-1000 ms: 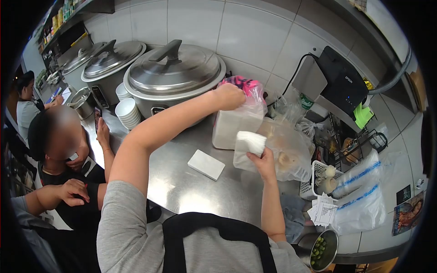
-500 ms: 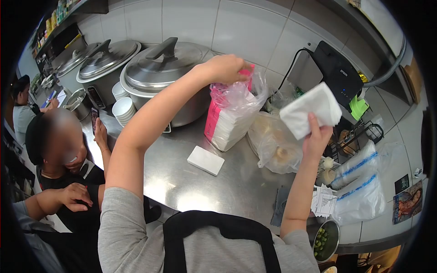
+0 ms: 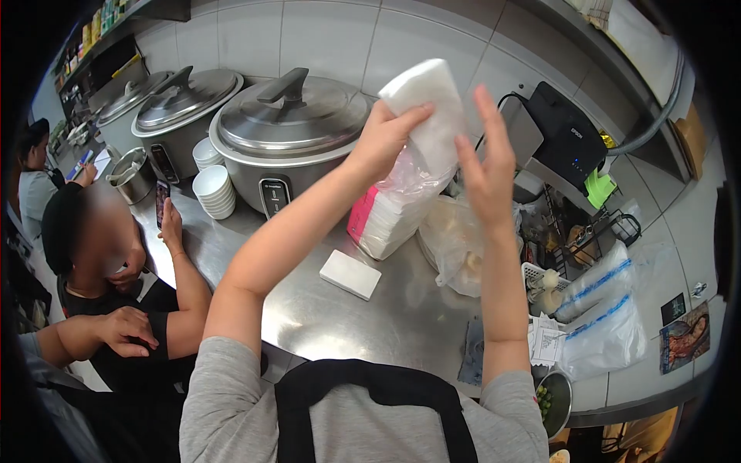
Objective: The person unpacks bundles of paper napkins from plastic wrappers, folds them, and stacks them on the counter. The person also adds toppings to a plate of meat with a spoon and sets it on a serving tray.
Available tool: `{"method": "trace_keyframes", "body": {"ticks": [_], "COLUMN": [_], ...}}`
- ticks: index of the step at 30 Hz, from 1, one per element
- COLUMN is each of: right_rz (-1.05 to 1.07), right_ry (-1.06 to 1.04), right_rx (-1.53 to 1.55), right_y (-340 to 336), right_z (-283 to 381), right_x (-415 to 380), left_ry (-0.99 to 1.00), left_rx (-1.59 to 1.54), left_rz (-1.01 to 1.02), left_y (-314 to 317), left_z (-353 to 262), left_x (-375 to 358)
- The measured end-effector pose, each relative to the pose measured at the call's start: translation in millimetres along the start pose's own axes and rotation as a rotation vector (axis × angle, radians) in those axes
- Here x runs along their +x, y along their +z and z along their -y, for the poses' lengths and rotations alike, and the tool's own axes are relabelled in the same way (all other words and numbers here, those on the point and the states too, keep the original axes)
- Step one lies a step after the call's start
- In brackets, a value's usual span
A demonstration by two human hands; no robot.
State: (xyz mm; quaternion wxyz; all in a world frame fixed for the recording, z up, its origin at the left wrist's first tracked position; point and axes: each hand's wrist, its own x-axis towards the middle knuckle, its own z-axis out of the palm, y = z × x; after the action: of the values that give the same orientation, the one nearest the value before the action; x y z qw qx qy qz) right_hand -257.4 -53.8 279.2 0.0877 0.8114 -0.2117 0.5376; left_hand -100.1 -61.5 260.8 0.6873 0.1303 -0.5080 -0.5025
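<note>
My left hand [image 3: 388, 137] is closed on a wad of white paper napkins [image 3: 431, 96], the thumb across their face, held up above the counter. To the right of the napkins, my right hand [image 3: 488, 171] is raised with its fingers apart and nothing in it. Below both hands stands an opened pink-and-clear plastic pack [image 3: 361, 214], filled with a tall stack of more white napkins [image 3: 395, 224]. In front of that pack, a small neat stack of napkins [image 3: 350, 274] lies flat on the steel counter [image 3: 309, 324].
Large lidded rice cookers [image 3: 289, 123] line the wall, with stacked white bowls [image 3: 212, 191] beside them. A clear bag [image 3: 455, 247] and a black Epson printer [image 3: 567, 135] are on the right. At left, a person [image 3: 100, 309] holds a phone [image 3: 162, 202].
The wad of napkins has passed from my right hand to my left and moved leftward, above the pack. My left hand has left the pack's plastic; my right hand has opened.
</note>
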Motion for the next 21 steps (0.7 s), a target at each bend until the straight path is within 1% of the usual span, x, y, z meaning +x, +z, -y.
{"method": "trace_keyframes", "body": {"ticks": [1,2,3,4,5,6,7,8,9,10,11,12,13,14,15,16,17,18,19,21], "right_rz": [0.003,0.109,0.215,0.216,0.288,0.362,0.258,0.261,-0.006,-0.274,-0.426,-0.425,-0.421,-0.413,-0.344,-0.276,-0.276,-0.215,-0.154,-0.119], "right_ry": [-0.003,0.210,0.424,0.422,0.506,0.589,0.568,0.559,0.523,0.482,0.444,0.443,0.439,0.436,0.459,0.482,0.487,0.460,0.433,0.415], "right_rx": [-0.001,0.298,0.599,0.598,0.679,0.759,0.656,0.655,0.661,0.662,0.637,0.637,0.557,0.477,0.483,0.490,0.491,0.547,0.603,0.598], "right_y": [-5,-9,-11,-13,-15,-17,-18,-18,-17,-14,-4,10,27,43,60,74,85,98,108,118], "right_z": [-2,-3,-6,-16,-31,-42,-49,-54,-60,-66,-68,-71,-74,-74,-71,-69,-75,-82,-90,-109], "right_x": [8,17,22,25,25,25,25,23,21,17,13,5,-3,-12,-19,-26,-32,-36,-41,-49], "left_ry": [-0.053,-0.050,-0.001,0.047,0.004,0.012,0.248,0.485,0.394,0.399,0.529,0.643,0.642,0.390,0.119,0.115,0.152,0.188,0.098,0.120], "left_rx": [0.048,0.047,0.143,0.240,0.368,0.369,0.547,0.719,0.733,0.732,1.267,1.805,1.804,1.988,2.148,2.147,2.047,1.945,1.898,1.896], "left_rz": [0.089,0.087,0.158,0.229,0.275,0.275,0.167,0.051,0.061,0.058,0.110,0.164,0.163,0.287,0.414,0.416,0.300,0.188,0.244,0.241], "left_y": [4,8,13,17,18,15,11,5,-9,-23,-40,-48,-46,-42,-40,-46,-55,-64,-71,-94], "left_z": [-7,-9,-9,-11,-17,-17,-14,-9,-8,14,44,60,62,64,65,72,81,90,89,99], "left_x": [1,3,6,9,13,19,26,33,35,35,31,26,18,8,2,3,5,9,15,25]}}
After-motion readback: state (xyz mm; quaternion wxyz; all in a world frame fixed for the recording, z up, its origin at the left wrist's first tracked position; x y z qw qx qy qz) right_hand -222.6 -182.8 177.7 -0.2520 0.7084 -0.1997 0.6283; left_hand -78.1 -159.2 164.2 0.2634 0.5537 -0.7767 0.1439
